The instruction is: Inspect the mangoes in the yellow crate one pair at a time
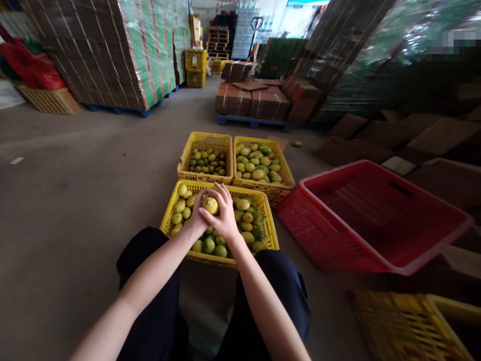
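Between my two hands is a yellow lemon (211,205) with greenish patches. My left hand (198,213) closes on its left side, and my right hand (224,214) curves over its right side and top. Both are above a yellow plastic crate (168,213) of yellow and green lemons (220,250). Some of those lemons are hidden under my hands and forearms. Behind this crate stand two more: a left yellow crate (205,176) with smaller, greener lemons, and a right yellow crate (287,165) filled higher with larger ones.
To the right a red crate (319,225) stands tilted, near flattened cardboard (443,135). Another yellow crate (398,321) is at the lower right. A lone lemon (297,144) lies on the floor. Farther back are cartons on a blue pallet (255,122) and a wrapped stack (93,55).
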